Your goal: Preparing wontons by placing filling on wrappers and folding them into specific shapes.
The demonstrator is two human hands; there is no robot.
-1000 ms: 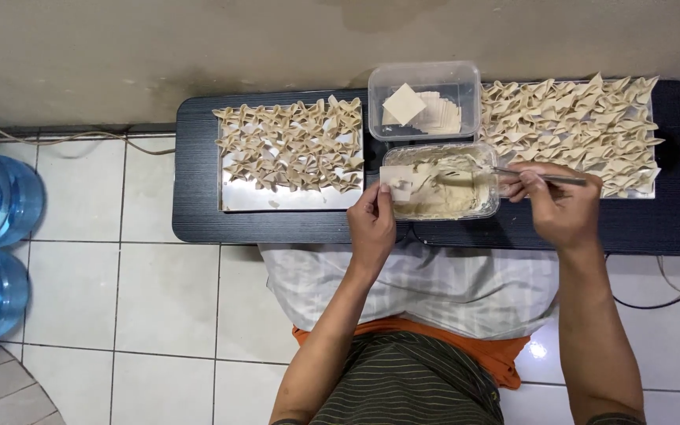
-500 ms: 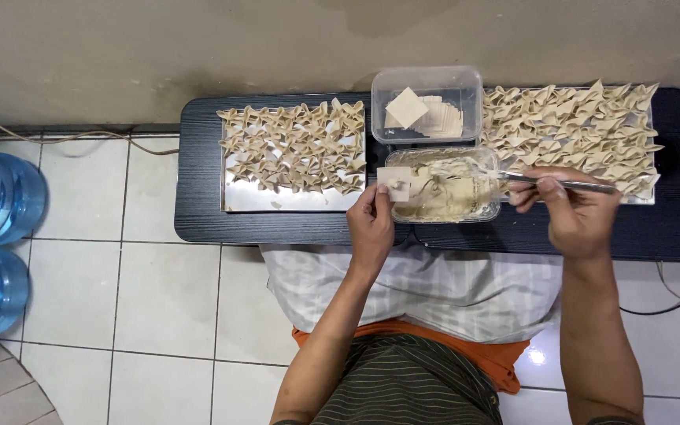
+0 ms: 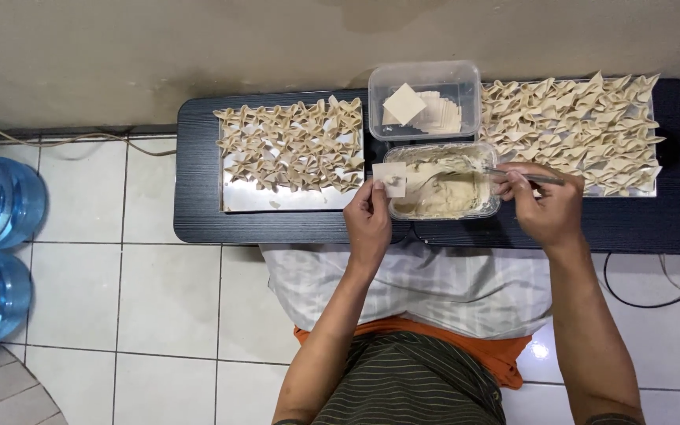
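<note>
Spoon (image 3: pixel 525 175) pinched in right hand (image 3: pixel 543 206), lying left-right, bowl end toward filling tub (image 3: pixel 442 182), left hand (image 3: pixel 369 220) gripping square wrapper (image 3: pixel 391 179)

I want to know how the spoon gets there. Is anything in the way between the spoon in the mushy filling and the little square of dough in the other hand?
Nothing visible blocks it. The spoon, in the right hand, lies over the filling tub. The dough square, in the left hand, sits just past the tub's left rim.
</note>
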